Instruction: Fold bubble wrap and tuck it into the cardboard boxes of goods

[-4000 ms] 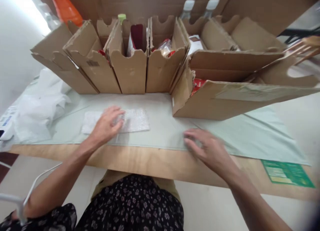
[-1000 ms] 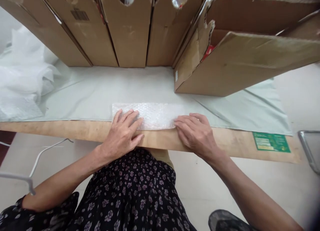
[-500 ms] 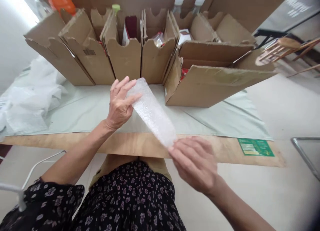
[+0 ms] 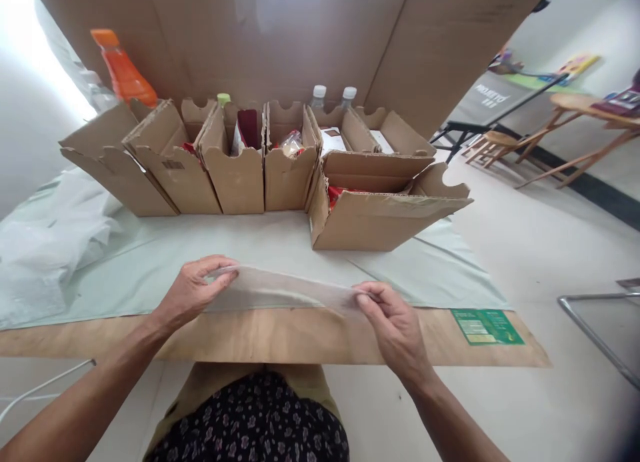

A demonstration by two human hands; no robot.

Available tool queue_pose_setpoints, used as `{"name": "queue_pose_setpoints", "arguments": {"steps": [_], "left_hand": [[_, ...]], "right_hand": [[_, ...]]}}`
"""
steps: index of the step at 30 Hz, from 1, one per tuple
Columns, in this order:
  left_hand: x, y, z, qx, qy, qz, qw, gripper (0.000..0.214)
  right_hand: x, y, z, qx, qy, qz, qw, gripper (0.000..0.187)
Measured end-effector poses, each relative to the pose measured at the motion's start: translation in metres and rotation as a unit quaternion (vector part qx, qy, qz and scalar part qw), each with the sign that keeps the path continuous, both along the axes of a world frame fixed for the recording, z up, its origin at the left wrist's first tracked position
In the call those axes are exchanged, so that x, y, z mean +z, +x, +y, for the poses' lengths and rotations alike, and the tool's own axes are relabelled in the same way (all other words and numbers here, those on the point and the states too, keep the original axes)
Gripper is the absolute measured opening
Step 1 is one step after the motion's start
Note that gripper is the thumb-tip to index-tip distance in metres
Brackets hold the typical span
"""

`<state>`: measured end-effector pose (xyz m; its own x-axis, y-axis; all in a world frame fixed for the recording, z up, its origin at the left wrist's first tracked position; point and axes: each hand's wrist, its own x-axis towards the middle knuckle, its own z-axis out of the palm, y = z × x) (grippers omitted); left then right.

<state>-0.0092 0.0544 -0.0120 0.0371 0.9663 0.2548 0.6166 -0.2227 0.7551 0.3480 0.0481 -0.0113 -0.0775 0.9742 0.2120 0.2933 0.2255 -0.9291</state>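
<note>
A translucent piece of bubble wrap is stretched between my two hands above the front of the table. My left hand pinches its left end between thumb and fingers. At the opposite end, my right hand grips the wrap with the thumb on top. Through the plastic the pale green cloth and the wooden table edge show faintly. Beyond my hands, an open cardboard box with something red inside stands at an angle on the cloth.
Several narrow cardboard boxes line the back, holding packets. Crumpled clear plastic lies at the left. An orange bottle and white-capped bottles stand behind. A green card lies at the front right, and a metal frame stands further right.
The bubble wrap has gone from slanting down to the right to nearly level. My left hand has closed from spread fingers into a pinch. The view has tilted up.
</note>
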Motion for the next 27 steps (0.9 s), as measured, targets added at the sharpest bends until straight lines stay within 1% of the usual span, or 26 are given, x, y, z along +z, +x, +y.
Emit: {"name": "queue_pose_setpoints", "arguments": {"steps": [2,4,6,9,11,12,14,16,18,19,20,21,22,24,25,26,27], "left_hand": [[0.014,0.006,0.0,0.014,-0.098,-0.075,0.992,0.029],[0.02,0.012,0.003,0.021,-0.176,-0.136,0.975,0.033],[0.017,0.017,0.007,0.036,-0.227,-0.175,0.957,0.038],[0.006,0.021,0.01,0.06,-0.249,-0.184,0.949,0.049],[0.002,0.021,0.013,0.059,-0.24,-0.157,0.956,0.051],[0.002,0.021,0.016,0.058,-0.23,-0.129,0.963,0.05],[0.006,0.021,0.031,0.059,-0.192,-0.04,0.979,0.047],[0.011,0.026,0.053,0.058,-0.133,0.062,0.987,0.045],[0.013,0.035,0.075,0.061,-0.062,0.144,0.986,0.049],[0.013,0.041,0.082,0.066,-0.021,0.173,0.982,0.054],[0.012,0.047,0.085,0.069,0.023,0.195,0.978,0.058],[0.009,0.052,0.081,0.064,0.068,0.206,0.974,0.06],[0.007,0.056,0.071,0.041,0.107,0.206,0.972,0.059],[0.0,0.062,0.035,-0.055,0.15,0.172,0.972,0.048],[-0.003,0.063,0.012,-0.126,0.142,0.143,0.971,0.043],[-0.007,0.064,-0.012,-0.188,0.116,0.108,0.969,0.045],[-0.01,0.064,-0.034,-0.213,0.092,0.093,0.968,0.057]], "right_hand": [[0.001,0.002,0.007,-0.028,-0.076,0.07,0.994,0.025],[-0.003,0.003,0.015,-0.043,-0.129,0.118,0.984,0.036],[-0.008,0.002,0.024,-0.044,-0.181,0.14,0.972,0.049],[-0.017,0.0,0.033,-0.021,-0.246,0.134,0.96,0.066],[-0.02,-0.001,0.032,-0.008,-0.255,0.113,0.96,0.074],[-0.019,-0.003,0.03,-0.005,-0.251,0.1,0.963,0.078],[-0.016,-0.009,0.02,0.005,-0.246,0.074,0.967,0.089],[-0.012,-0.02,0.005,0.029,-0.265,0.052,0.962,0.098],[-0.009,-0.033,-0.011,0.059,-0.296,0.042,0.952,0.1],[-0.009,-0.04,-0.018,0.07,-0.308,0.043,0.948,0.099],[-0.009,-0.045,-0.024,0.079,-0.315,0.047,0.945,0.098],[-0.01,-0.049,-0.029,0.087,-0.319,0.053,0.942,0.096],[-0.012,-0.051,-0.032,0.095,-0.322,0.06,0.94,0.093],[-0.015,-0.052,-0.036,0.114,-0.336,0.077,0.932,0.08],[-0.016,-0.052,-0.036,0.123,-0.348,0.087,0.925,0.072],[-0.017,-0.051,-0.037,0.13,-0.361,0.102,0.918,0.063],[-0.018,-0.051,-0.037,0.135,-0.373,0.119,0.91,0.055]]}}
